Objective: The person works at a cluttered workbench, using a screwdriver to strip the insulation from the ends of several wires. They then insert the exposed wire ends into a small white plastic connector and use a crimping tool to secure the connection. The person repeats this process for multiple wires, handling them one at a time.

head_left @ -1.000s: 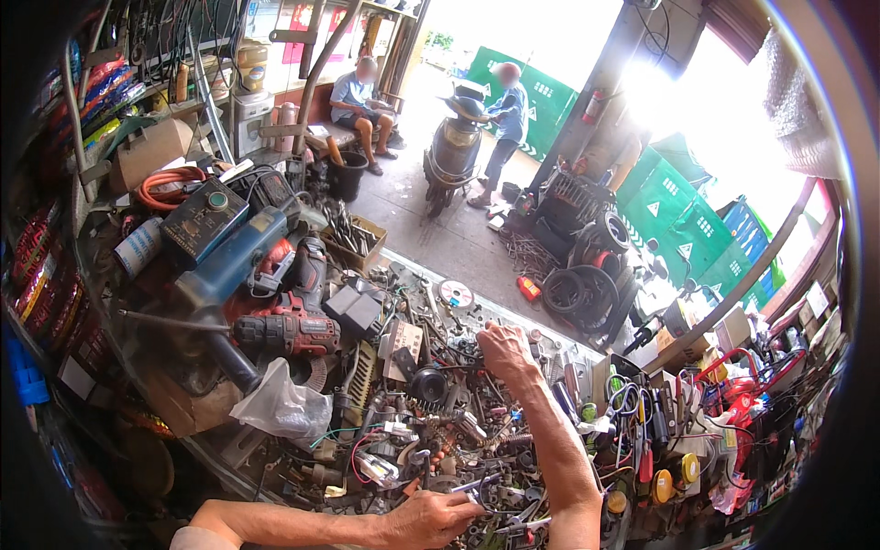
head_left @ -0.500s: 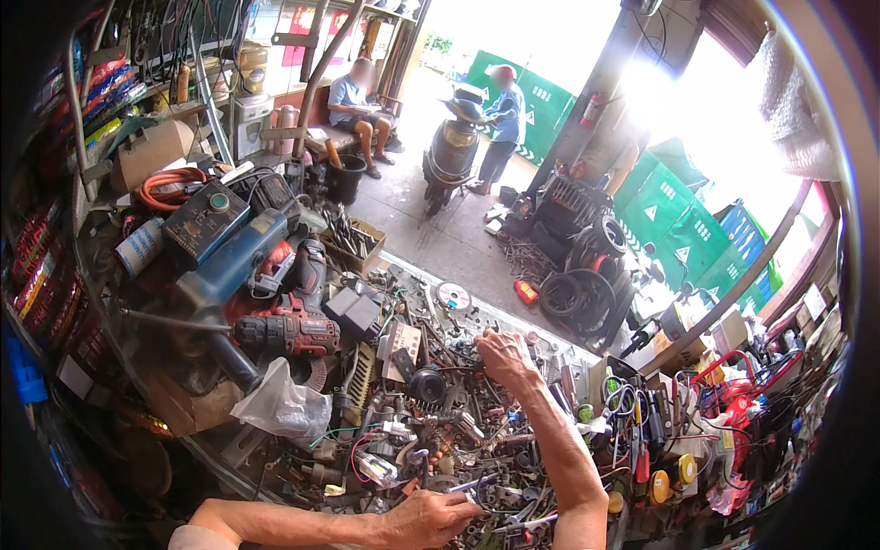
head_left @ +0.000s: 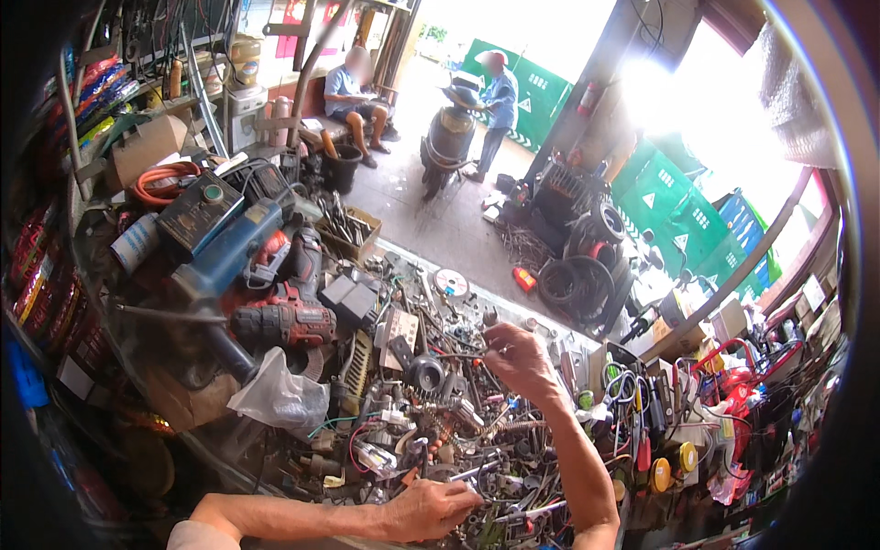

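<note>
Both arms reach over a workbench heaped with small metal parts (head_left: 541,449). My left hand (head_left: 429,510) is low in the view, its fingers curled together close over the pile. A silver rod (head_left: 477,470) and a dark upright rod (head_left: 423,467) lie just beyond its knuckles; what the fingers grip is hidden. My right hand (head_left: 521,359) is farther out, over the far part of the heap, with bent, closed fingers. Whatever it may hold is too small to make out. Beside it is a round black part (head_left: 425,374).
Left of the heap lie a red-and-black drill (head_left: 284,328), a blue power tool (head_left: 231,249) and a clear plastic bag (head_left: 280,396). Pliers and screwdrivers (head_left: 644,412) stand at the right. Beyond the bench are a scooter (head_left: 447,147), two people and stacked tyres (head_left: 587,286).
My right hand has shifted slightly right and nearer, lifting off the parts it was touching. My left hand has barely moved. The whole view has shifted a little.
</note>
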`<state>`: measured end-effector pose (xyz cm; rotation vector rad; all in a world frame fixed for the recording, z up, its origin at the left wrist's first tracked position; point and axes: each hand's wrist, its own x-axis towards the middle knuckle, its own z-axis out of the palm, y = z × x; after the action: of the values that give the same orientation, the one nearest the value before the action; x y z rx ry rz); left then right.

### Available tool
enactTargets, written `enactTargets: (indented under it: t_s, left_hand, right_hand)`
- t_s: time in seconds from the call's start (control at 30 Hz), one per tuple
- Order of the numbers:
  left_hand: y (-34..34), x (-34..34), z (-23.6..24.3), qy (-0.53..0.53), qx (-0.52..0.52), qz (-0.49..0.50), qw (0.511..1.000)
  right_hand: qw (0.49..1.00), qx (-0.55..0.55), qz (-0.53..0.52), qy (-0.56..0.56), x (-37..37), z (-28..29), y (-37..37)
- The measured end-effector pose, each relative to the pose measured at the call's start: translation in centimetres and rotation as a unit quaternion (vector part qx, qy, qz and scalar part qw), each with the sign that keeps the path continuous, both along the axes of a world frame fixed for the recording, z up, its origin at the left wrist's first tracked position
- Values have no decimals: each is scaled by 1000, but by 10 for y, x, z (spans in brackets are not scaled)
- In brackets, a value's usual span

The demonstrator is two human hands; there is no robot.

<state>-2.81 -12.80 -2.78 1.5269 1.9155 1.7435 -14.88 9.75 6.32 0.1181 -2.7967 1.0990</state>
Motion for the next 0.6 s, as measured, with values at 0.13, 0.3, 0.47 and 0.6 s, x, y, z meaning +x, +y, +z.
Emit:
enactTargets:
  t_s: [0.13, 0.3, 0.47, 0.6]
  left_hand:
    - [-3, 2, -8, 1, -23, -3, 1000]
    - [-8, -1, 7, -62, -39, -5, 997]
    - [-8, -15, 36, -413, -25, -46, 909]
    - [-19, -40, 49, -549, 63, -70, 831]
  right_hand:
    - [930, -349, -27, -116, 43, 17, -18]
    - [876, -462, -70, -120, 92, 4, -23]
    - [907, -383, -176, -25, 147, 14, -48]
    - [907, -367, -191, 76, 169, 6, -64]
